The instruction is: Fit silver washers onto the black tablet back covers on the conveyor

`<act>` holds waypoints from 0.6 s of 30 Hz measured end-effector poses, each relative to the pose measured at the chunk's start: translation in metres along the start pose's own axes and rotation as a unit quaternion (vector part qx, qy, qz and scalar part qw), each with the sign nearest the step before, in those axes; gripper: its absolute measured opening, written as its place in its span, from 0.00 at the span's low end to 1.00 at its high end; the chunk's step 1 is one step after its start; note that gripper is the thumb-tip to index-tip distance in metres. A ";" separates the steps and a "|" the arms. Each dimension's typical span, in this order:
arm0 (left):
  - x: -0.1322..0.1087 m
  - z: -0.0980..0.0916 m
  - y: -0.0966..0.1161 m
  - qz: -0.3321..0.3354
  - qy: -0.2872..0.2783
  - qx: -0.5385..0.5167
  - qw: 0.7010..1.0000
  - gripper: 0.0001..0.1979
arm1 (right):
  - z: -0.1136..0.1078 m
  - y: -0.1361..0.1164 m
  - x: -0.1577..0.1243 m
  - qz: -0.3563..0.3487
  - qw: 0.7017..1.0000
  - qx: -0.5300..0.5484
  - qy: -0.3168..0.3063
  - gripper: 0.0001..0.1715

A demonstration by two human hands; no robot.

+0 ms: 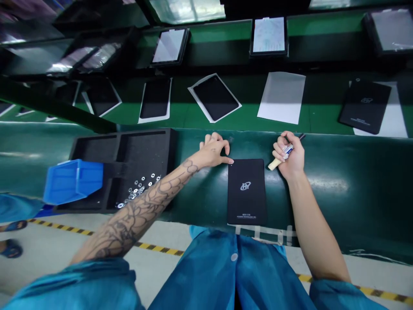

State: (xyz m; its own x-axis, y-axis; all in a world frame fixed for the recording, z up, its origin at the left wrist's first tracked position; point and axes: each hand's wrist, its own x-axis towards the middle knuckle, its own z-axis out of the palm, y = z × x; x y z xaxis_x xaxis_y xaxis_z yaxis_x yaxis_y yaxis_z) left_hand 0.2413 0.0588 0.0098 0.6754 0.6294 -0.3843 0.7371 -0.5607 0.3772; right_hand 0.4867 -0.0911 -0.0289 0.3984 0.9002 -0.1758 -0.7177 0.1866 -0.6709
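A black tablet back panel [247, 200] with a white logo lies upright before me near the table's front edge. My left hand [214, 150] is at its top left corner, thumb tip touching or just over the corner; its fingers are curled and thumb apart from them, and nothing can be seen between them. To the right of the panel, my right hand [290, 156] is wrapped round a pen-like tool [275, 163] with a pale flat tip, which points down and left. Small metal rings [138, 189] lie in a black foam tray [142, 148] on the left, partly behind my left forearm.
A blue bin [74, 181] stands on the tray's left side. Beyond the table edge, a green belt [248, 116] carries black tablets [215, 98] on white sheets, a bare white sheet [282, 97] and another logo panel [366, 105]. Screens stand on a shelf behind. Someone's feet show at far left.
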 end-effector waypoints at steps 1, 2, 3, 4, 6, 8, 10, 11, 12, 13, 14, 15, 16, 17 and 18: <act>0.010 -0.005 0.002 0.030 -0.013 0.029 0.999 0.20 | 0.001 0.000 0.000 0.001 1.000 -0.002 0.000 0.14; 0.019 -0.010 0.005 0.066 -0.027 0.056 0.996 0.22 | 0.002 0.000 -0.001 0.001 1.000 -0.004 0.001 0.14; 0.027 -0.014 0.009 0.102 -0.041 0.077 0.991 0.23 | 0.003 0.000 -0.001 0.000 1.000 -0.006 0.002 0.14; 0.033 -0.017 0.012 0.136 -0.053 0.094 0.985 0.24 | 0.004 0.000 -0.001 0.000 1.000 -0.008 0.002 0.14; 0.040 -0.020 0.018 0.180 -0.063 0.112 0.975 0.26 | 0.003 0.000 0.000 -0.003 1.000 -0.012 0.002 0.14; 0.040 -0.020 0.019 0.193 -0.053 0.115 0.973 0.26 | 0.002 -0.002 -0.001 -0.001 1.000 -0.015 0.000 0.16; 0.037 -0.016 0.014 0.177 -0.039 0.104 0.978 0.26 | 0.005 -0.008 -0.003 0.009 1.000 -0.022 -0.014 0.22; 0.035 -0.014 0.011 0.158 -0.034 0.091 0.983 0.26 | 0.011 -0.012 -0.005 0.012 0.999 -0.026 -0.027 0.27; 0.032 -0.010 0.007 0.136 -0.030 0.071 0.988 0.25 | 0.019 -0.015 -0.008 0.012 0.998 -0.034 -0.043 0.32; 0.029 -0.006 0.003 0.112 -0.026 0.045 0.992 0.25 | 0.031 -0.017 -0.011 0.009 0.997 -0.046 -0.064 0.37; 0.024 -0.002 0.000 0.087 -0.018 0.012 0.996 0.25 | 0.046 -0.016 -0.014 0.001 0.994 -0.065 -0.085 0.39; 0.017 0.003 -0.003 0.066 0.001 -0.022 0.998 0.26 | 0.062 -0.011 -0.017 -0.013 0.990 -0.091 -0.104 0.41; 0.007 0.008 -0.006 0.054 0.030 -0.057 0.996 0.27 | 0.079 -0.004 -0.019 -0.031 0.985 -0.123 -0.118 0.42; -0.005 0.012 -0.009 0.050 0.070 -0.092 0.992 0.27 | 0.095 0.007 -0.020 -0.051 0.978 -0.160 -0.127 0.42; -0.021 0.016 -0.012 0.050 0.118 -0.123 0.984 0.27 | 0.109 0.019 -0.020 -0.074 0.969 -0.197 -0.130 0.41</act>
State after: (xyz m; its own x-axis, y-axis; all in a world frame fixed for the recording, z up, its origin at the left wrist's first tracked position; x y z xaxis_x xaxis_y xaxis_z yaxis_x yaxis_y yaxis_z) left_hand 0.2186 0.0439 -0.0006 0.6993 0.7012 -0.1387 0.6195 -0.4977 0.6071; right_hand 0.4026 -0.0628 0.0399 0.2860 0.9535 0.0955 -0.3691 0.2016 -0.9072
